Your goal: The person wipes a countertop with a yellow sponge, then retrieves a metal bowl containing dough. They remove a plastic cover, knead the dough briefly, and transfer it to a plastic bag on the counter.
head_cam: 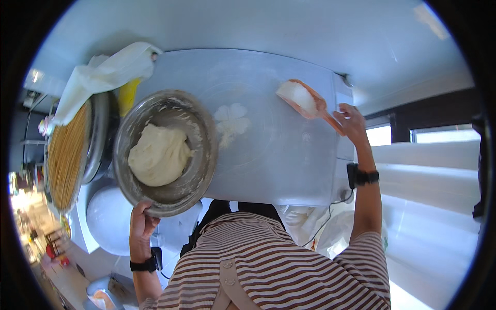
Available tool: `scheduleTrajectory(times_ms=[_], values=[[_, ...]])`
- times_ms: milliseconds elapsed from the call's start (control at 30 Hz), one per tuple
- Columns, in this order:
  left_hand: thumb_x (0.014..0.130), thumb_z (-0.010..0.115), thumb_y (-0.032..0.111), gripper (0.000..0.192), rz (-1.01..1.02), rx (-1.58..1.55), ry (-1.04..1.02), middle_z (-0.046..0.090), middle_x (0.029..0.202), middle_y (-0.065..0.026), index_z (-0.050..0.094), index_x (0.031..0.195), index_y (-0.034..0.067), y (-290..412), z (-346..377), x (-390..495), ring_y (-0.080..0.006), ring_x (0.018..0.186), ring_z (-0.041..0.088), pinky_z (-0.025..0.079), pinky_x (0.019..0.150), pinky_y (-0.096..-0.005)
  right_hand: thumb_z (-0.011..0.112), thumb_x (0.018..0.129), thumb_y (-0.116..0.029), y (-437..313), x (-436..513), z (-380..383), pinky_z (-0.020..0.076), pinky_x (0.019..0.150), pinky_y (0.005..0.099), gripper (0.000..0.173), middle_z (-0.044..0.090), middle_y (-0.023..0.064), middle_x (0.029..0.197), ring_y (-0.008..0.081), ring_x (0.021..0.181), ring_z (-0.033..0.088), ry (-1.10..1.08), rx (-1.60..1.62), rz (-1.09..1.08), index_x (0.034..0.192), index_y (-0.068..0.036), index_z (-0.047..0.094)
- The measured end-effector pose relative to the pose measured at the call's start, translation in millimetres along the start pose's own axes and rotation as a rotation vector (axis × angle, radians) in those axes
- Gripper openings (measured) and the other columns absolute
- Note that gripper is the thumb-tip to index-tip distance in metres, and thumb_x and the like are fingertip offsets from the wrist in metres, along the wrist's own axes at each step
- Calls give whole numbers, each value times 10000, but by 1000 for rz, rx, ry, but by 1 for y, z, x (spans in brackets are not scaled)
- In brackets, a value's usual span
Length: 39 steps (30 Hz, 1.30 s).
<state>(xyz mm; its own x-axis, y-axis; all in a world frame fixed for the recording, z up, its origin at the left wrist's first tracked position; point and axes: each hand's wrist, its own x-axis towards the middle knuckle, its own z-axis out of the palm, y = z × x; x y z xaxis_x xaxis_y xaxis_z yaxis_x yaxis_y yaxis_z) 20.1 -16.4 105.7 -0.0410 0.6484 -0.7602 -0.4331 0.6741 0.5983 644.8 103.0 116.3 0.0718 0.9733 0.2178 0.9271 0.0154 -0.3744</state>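
Note:
My left hand (144,223) grips the near rim of a metal mixing bowl (201,166), its thumb over the edge. A lump of pale dough (159,155) lies in the bowl, with smears of dough and flour on the inner wall. White flour (232,122) is scattered on the work surface (271,166) to the right of the bowl. Farther right is an orange scoop (319,104) filled with white powder. My right hand (348,120) is at the end of the scoop's handle, its fingers partly curled; whether it grips the handle is not clear.
Left of the bowl stands a round container of long thin sticks (68,159), partly under a white cloth (112,73). A yellow object (128,97) lies behind the bowl. A pale wall rises past the far edge. Plastic bags (337,232) sit below the near right corner.

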Motion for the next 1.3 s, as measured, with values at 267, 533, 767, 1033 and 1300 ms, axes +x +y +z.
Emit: scheduleTrajectory(times_ms=[267, 533, 767, 1033, 1300], values=[[884, 596, 224, 421, 229, 299, 67, 642, 1040, -129, 513, 1204, -36, 8, -17, -3, -216, 838, 651, 559, 645, -340, 683, 844, -125, -197, -15, -19, 528, 764, 311, 277, 614, 93, 1099, 211, 887, 638, -249, 462, -290, 1103, -42, 628], [897, 588, 230, 392, 722, 621, 315, 610, 1055, -142, 545, 1180, -38, 45, -25, 38, -214, 906, 595, 482, 841, -357, 641, 852, -122, -119, 56, -3, 517, 763, 316, 196, 696, 97, 886, 192, 821, 647, -140, 89, 246, 1010, -27, 706], [951, 507, 307, 501, 878, 929, 674, 523, 1262, -308, 487, 1273, -76, 53, -10, 66, -437, 1183, 503, 384, 1016, -431, 674, 734, -184, -13, 81, 81, 511, 767, 352, 156, 674, 32, 1095, 216, 1027, 616, -318, -780, -592, 877, -227, 717], [932, 525, 198, 272, 902, 768, 581, 631, 938, -282, 555, 1096, -18, 65, 5, 50, -467, 896, 602, 464, 773, -469, 527, 920, -175, -114, 79, -8, 559, 667, 345, 258, 686, 177, 848, 258, 758, 687, -57, 69, 171, 994, 22, 677], [932, 517, 194, 239, 993, 737, 603, 611, 887, -281, 557, 1020, -24, 64, 6, 50, -479, 870, 581, 462, 751, -459, 532, 968, -317, -336, 48, 105, 568, 802, 366, 456, 604, 159, 1101, 281, 961, 648, -843, 755, 147, 1224, 60, 535]])
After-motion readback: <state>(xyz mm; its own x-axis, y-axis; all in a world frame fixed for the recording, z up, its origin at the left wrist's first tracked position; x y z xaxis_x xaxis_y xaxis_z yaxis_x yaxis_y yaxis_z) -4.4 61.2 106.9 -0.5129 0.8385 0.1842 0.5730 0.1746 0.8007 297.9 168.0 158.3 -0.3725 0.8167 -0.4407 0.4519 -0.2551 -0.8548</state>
